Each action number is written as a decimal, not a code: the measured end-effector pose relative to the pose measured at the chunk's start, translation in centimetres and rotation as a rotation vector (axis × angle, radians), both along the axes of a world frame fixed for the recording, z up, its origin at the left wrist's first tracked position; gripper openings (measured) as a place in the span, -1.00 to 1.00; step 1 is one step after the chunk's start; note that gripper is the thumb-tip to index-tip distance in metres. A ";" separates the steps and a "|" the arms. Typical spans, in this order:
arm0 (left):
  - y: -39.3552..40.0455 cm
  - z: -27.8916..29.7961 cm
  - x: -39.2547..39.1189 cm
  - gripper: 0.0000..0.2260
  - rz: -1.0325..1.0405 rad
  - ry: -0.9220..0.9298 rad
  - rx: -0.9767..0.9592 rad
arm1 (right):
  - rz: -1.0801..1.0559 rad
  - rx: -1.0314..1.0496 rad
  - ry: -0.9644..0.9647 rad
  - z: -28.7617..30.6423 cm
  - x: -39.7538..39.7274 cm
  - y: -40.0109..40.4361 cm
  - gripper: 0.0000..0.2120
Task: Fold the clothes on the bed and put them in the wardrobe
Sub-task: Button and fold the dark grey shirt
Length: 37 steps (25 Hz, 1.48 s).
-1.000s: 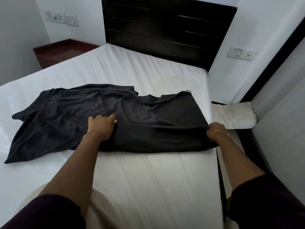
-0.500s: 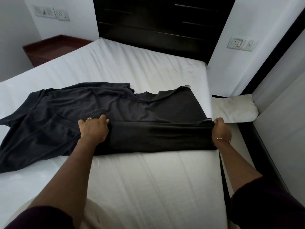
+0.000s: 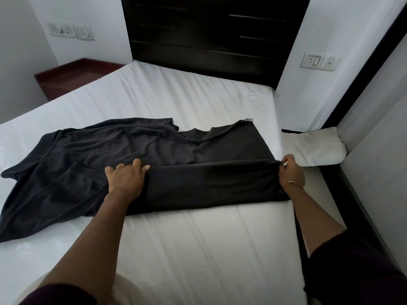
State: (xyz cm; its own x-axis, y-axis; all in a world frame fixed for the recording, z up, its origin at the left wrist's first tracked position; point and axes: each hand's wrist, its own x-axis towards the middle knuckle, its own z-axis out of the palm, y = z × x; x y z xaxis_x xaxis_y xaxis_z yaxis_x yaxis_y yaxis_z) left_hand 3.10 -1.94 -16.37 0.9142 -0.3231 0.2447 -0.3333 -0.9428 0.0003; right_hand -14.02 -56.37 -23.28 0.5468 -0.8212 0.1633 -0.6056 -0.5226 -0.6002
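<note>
Just one dark garment [image 3: 176,155] mid-frame on the bed [image 3: 198,249], two hands on its folded strip: left hand [image 3: 126,180] gripping it, right hand [image 3: 290,172] pinching the end.

A home bedroom. A bed [image 3: 198,249] with a white sheet lies under both hands, its dark wooden headboard [image 3: 211,36] against a white wall beyond them. A reddish-brown bedside table [image 3: 72,75] stands far left of the hands; wall switch plates [image 3: 319,61] sit beyond the right hand, above a white pillow [image 3: 315,146].
</note>
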 end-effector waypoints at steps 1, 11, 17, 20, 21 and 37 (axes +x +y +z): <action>0.0 -0.1 0.0 -0.63 0.016 0.002 0.008 | -0.034 0.013 0.046 -0.1 0.3 0.0 -0.81; -0.5 -0.2 0.0 -0.65 0.095 0.062 0.130 | -0.240 0.175 0.073 0.4 -1.9 0.4 -0.17; -2.8 1.7 -1.6 -0.77 -0.375 -0.037 -0.076 | -0.233 0.104 0.086 -1.7 -5.2 5.3 -0.18; -3.6 1.5 -3.4 -0.71 -0.549 0.258 -0.047 | -0.167 0.101 0.100 -2.0 -5.9 5.5 -0.25; -3.8 1.5 -3.7 -0.66 -0.553 0.306 -0.016 | -0.144 0.093 0.108 -1.9 -5.9 5.1 -0.28; -4.2 1.2 -3.0 -0.89 -0.599 0.201 -0.114 | -0.070 -0.188 0.313 -3.2 -8.0 0.7 -0.65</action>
